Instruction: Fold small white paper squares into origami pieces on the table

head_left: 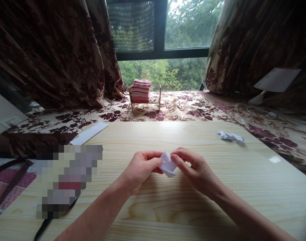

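Observation:
A small piece of folded white paper (168, 165) is held between my two hands, over the middle of the wooden table (153, 207). My left hand (144, 165) pinches its left side, thumb in front and fingers behind. At its upper right edge, the thumb and fingertips of my right hand (190, 162) are closed on the paper. Pointed flaps show at its top and bottom; the part behind my fingers is hidden.
Folded white paper pieces (230, 136) lie at the table's back right. A white paper strip (89, 133) is at the back left, near a blurred-out item (67, 182) with a black strap. Beyond stand a small rack (145, 102) with striped cloths (140, 91) and a lamp (277, 80).

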A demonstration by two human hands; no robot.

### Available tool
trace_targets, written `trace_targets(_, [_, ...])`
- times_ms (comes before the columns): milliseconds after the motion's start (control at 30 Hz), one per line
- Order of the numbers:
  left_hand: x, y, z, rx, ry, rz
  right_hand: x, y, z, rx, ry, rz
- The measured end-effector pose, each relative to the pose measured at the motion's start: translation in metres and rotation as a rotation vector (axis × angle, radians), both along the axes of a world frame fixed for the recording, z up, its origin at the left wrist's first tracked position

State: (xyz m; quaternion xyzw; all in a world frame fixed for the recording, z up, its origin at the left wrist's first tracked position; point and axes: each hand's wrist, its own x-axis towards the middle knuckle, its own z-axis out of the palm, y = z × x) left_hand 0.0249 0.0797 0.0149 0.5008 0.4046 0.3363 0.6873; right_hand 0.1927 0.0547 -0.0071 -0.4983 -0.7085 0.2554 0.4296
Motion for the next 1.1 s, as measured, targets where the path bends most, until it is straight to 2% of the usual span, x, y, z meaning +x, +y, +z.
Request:
trace_targets(133, [-0.0005, 0.0001, -0.0001, -0.029, -0.019, 0.004, -0.0008, -0.0002, 0.001, -0.189, 0.103, 0.016])
trace_targets(233, [-0.0007, 0.0003, -0.0007, -0.007, -0.011, 0.03, -0.001, 0.0001, 0.0004, -0.253, 0.152, -0.008])
trace_targets(467, [0.0027, -0.0027, -0.005, 0.204, 0.145, 0.056, -0.0001, 0.0024, -0.0036, -0.283, 0.26, -0.007])
trace_targets(600, [0.0037, -0.0029, -0.0058, 0.149, 0.101, 0.063, 0.0004, 0.0032, -0.0042, -0.297, 0.272, 0.025])
trace_targets(733, [0.0029, -0.0022, -0.0054, 0.081, 0.063, 0.011, 0.0012, 0.0028, -0.0047, -0.267, 0.256, 0.017])
trace_targets(900, [0.0009, -0.002, -0.0044, 0.124, 0.171, 0.025, 0.0017, 0.0039, -0.0065, -0.264, 0.278, -0.032])
trace_targets(1000, [0.0007, -0.0026, -0.005, 0.155, 0.193, -0.01, 0.0, 0.0044, -0.0067, -0.307, 0.302, 0.005])
trace_targets(1100, [0.0026, -0.004, -0.0052, 0.169, 0.206, -0.053, -0.0012, 0.0049, -0.0065, -0.29, 0.346, -0.012])
